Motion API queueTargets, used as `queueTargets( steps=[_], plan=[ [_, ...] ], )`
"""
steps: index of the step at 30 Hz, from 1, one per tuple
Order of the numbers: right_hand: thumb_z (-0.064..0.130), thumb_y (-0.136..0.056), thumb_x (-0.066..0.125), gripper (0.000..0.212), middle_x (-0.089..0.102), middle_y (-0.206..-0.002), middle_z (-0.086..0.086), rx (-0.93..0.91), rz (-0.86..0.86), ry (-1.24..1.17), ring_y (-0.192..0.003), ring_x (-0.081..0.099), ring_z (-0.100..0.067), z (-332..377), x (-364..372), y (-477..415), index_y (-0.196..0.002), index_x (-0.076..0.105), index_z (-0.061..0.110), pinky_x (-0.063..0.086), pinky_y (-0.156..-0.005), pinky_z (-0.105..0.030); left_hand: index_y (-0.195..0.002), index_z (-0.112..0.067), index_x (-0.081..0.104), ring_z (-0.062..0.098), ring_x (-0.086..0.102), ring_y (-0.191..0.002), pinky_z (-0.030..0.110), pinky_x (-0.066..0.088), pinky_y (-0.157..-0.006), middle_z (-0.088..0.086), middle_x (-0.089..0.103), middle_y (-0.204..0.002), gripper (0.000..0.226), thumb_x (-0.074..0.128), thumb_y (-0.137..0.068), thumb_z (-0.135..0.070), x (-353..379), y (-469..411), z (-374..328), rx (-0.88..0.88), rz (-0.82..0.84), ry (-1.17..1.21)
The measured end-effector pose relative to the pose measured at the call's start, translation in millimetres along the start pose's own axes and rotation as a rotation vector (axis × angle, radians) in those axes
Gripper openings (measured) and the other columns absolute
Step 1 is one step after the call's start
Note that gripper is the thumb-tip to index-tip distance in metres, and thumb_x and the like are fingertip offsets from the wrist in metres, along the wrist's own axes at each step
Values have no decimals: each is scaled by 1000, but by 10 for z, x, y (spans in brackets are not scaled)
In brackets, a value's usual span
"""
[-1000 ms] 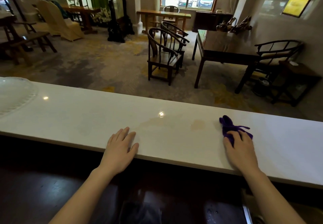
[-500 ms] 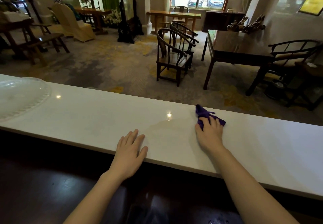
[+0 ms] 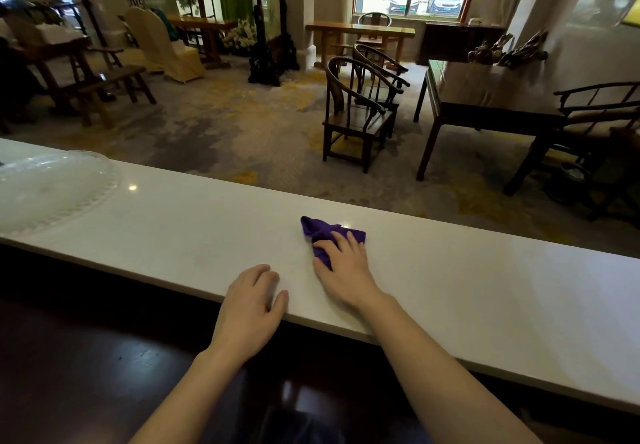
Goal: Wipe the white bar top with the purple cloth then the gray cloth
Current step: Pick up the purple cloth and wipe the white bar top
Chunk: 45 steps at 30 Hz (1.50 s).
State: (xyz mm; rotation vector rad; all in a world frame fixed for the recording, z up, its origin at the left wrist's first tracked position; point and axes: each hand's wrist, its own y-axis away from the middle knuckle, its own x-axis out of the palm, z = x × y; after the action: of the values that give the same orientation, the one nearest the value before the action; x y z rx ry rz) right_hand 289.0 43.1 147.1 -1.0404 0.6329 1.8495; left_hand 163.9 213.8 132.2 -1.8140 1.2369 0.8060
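Observation:
The white bar top (image 3: 485, 287) runs across the view from left to right. A crumpled purple cloth (image 3: 320, 230) lies on it near the middle. My right hand (image 3: 344, 267) presses flat on the cloth's near part, fingers spread over it. My left hand (image 3: 251, 301) rests on the bar's near edge just left of the right hand, fingers curled down, holding nothing. No gray cloth is in view.
A clear glass plate (image 3: 52, 187) sits on the bar at the far left. Below the bar's near edge is a dark lower counter (image 3: 86, 357). Beyond the bar are wooden chairs (image 3: 360, 111) and a dark table (image 3: 485, 97).
My right hand has slid the purple cloth leftward along the bar, from the right side to close beside my left hand. The left hand has stayed at the near edge, fingers now curled.

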Motion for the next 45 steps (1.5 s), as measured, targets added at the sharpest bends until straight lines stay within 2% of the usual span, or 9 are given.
queueTargets(
  steps=[10,13,17,22,25,31,35,40,45],
  plan=[
    [43,-102,45,40,28,-166,0,-268,117,14,-156,6,-29,300,166,241,-141,52,36,0,-126,-49,-113,-16,62,19,58,-108,38,51,-93,-2,61,-119,29,61,-87,-29,-152,46,93,-46,-98,39],
    [41,-103,46,38,32,-164,-1,-340,103,37,-156,11,-28,294,196,416,-139,55,33,5,-127,-49,-112,-19,61,17,59,-104,34,51,-86,-4,61,-114,28,61,-85,-25,-176,53,83,-66,-108,51],
    [38,-104,47,34,39,-160,-1,-398,106,32,-155,17,-24,176,113,639,-134,59,31,10,-127,-46,-108,-18,59,20,60,-100,37,51,-82,-3,62,-108,26,61,-83,-23,-179,70,96,-81,-93,52],
    [33,-104,48,31,45,-154,2,-401,65,40,-150,26,-18,-82,-84,882,-132,62,27,17,-125,-38,-107,-16,59,24,61,-99,38,50,-84,1,64,-107,23,62,-84,-22,-143,65,91,-102,-92,34],
    [31,-103,51,28,49,-148,6,-353,23,26,-143,35,-15,-332,-239,1017,-128,63,28,25,-121,-37,-109,-15,59,25,61,-100,39,50,-86,2,64,-109,25,61,-85,-23,-119,58,50,-83,-77,16],
    [31,-103,54,25,50,-143,4,-130,-73,37,-139,40,-18,-936,-568,1345,-125,64,30,33,-118,-42,-111,-14,63,27,60,-103,43,50,-90,2,65,-113,36,53,-83,-34,-62,48,-115,-7,-14,-31],
    [28,-103,54,26,50,-146,-1,31,-134,49,-141,39,-20,-1253,-796,1547,-126,65,27,32,-119,-43,-112,-13,64,28,59,-108,44,48,-93,4,65,-116,39,53,-83,-36,-21,43,-201,5,13,-76],
    [29,-105,50,30,42,-157,-2,232,-192,51,-149,28,-22,-1587,-1041,1643,-133,61,26,21,-123,-40,-117,-12,64,30,57,-115,46,47,-98,7,64,-121,53,44,-83,-46,-11,28,-222,21,51,-104],
    [24,-104,50,28,49,-151,-7,341,-317,52,-142,37,-26,-1630,-1013,1392,-130,62,20,25,-121,-43,-113,-11,66,33,58,-113,47,46,-98,10,63,-119,56,42,-82,-51,-11,48,-228,38,55,-110]
  ],
)
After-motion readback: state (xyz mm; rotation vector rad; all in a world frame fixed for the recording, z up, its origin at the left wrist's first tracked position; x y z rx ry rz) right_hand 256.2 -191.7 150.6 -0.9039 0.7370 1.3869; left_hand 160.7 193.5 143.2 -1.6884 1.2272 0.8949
